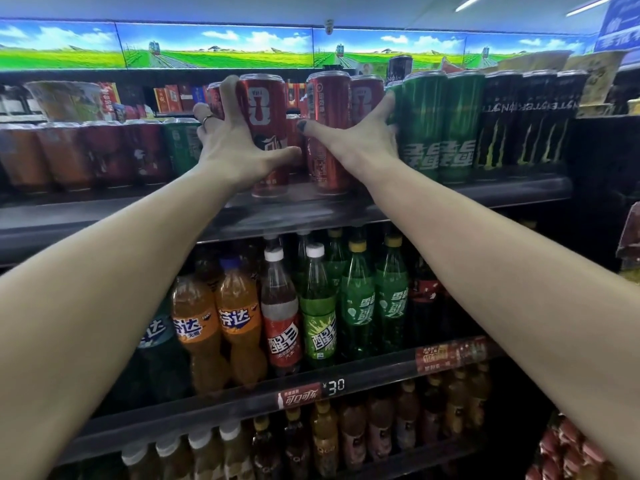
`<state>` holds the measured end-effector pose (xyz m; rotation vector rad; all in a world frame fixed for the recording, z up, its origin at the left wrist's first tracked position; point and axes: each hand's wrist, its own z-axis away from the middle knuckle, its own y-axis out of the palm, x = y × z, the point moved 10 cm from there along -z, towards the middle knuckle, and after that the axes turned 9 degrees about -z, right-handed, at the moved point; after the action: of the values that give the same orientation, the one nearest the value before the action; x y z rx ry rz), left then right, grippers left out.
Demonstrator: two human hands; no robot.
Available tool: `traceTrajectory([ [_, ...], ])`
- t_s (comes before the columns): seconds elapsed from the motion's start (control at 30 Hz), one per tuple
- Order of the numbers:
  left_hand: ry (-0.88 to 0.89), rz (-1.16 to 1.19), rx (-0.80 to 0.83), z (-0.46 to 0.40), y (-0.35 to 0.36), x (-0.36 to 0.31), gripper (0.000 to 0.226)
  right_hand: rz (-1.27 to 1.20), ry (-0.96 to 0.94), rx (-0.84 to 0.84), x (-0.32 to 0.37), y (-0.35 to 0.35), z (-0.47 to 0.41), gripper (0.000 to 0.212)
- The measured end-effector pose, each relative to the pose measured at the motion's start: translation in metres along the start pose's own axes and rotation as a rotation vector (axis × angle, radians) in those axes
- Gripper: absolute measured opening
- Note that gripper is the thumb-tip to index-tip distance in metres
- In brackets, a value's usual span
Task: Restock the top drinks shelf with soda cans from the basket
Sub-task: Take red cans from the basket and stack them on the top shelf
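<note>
Both hands up at the top shelf (pixel 485 190) now. The left hand (pixel 235 140) wraps a tall red can (pixel 265 109) at the shelf's front; the right hand (pixel 360 133), fingers spread, presses the neighbouring red can (pixel 329 98). Smooth, rigid aluminium cylinders, probably full, weighty and slippery; best gripped mid-body. Green cans (pixel 440 123) stand right. No basket visible.

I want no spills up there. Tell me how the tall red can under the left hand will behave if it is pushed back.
The red can is tall and narrow, so a high push would probably tip it. Its glossy wall looks slippery under the left hand. Standing near the top shelf front edge, it could fall forward if knocked.
</note>
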<state>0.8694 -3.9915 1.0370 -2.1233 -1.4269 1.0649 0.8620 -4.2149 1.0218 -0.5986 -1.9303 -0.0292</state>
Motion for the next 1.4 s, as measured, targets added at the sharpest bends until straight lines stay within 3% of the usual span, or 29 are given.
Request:
traceTrajectory([
  [0.3,0.014,-0.044,-0.063,0.009,-0.01,-0.008,0.124,0.072,-0.086,0.034,-0.003,-0.007,0.006,0.137],
  [0.4,0.068,-0.131,-0.22,0.023,-0.028,-0.022,0.1,0.104,-0.136,0.019,-0.002,-0.008,0.009,0.134],
  [0.5,0.367,-0.221,-0.448,0.06,-0.043,-0.06,0.057,0.116,-0.168,0.058,-0.005,-0.011,0.012,0.127],
  [0.63,0.443,-0.118,-0.246,0.073,-0.013,-0.076,0.035,0.101,-0.281,0.031,-0.006,-0.026,0.021,0.091],
  [0.8,0.357,-0.077,-0.114,0.066,0.01,-0.083,0.045,0.239,-0.466,-0.071,-0.01,-0.035,0.037,0.053],
  [0.93,0.259,-0.071,-0.025,0.05,0.018,-0.085,0.05,0.392,-0.606,-0.001,-0.011,-0.025,0.042,0.036],
  [1.3,0.131,-0.077,0.114,0.013,0.049,-0.092,0.043,0.606,-0.388,0.235,-0.01,-0.007,0.019,0.042],
  [1.4,0.11,-0.092,0.119,0.008,0.054,-0.091,0.039,0.588,-0.337,0.198,-0.01,-0.012,0.016,0.041],
])
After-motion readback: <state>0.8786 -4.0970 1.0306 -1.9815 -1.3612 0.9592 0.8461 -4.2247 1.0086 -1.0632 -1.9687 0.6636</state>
